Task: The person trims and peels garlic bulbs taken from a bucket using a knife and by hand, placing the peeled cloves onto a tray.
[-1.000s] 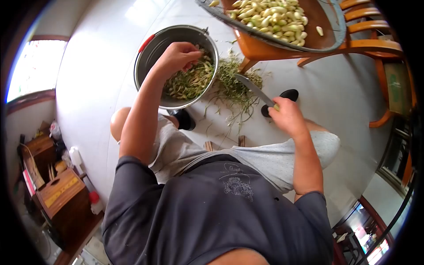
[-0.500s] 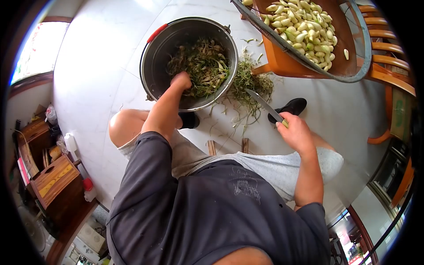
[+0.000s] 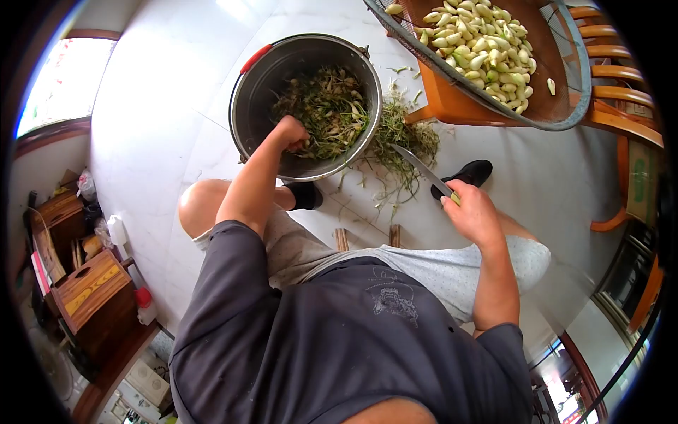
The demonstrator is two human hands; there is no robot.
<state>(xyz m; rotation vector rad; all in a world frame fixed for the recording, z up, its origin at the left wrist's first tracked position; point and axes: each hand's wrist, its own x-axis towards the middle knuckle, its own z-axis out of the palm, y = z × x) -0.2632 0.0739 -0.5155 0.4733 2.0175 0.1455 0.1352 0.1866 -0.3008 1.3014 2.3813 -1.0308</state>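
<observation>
Lowered since a second earlier into the metal bucket [image 3: 256, 113], which holds leafy bulbs [image 3: 340, 106] and stands just beside heaped trimmings [image 3: 406, 143], the left hand [image 3: 291, 132] is at the bulbs' near edge (its grip cannot be told, the fingers being largely hidden). Opposite, the right hand [image 3: 472, 210] is wrapped round a knife [image 3: 424, 168], whose blade slants toward the trimmings

Bright and daylit, bowed by a wide lens
Window [image 3: 65, 85] at left blown white, glare on the pale floor [image 3: 173, 85], dimmer inside the bucket [image 3: 248, 106], corners rounded off into black.
</observation>
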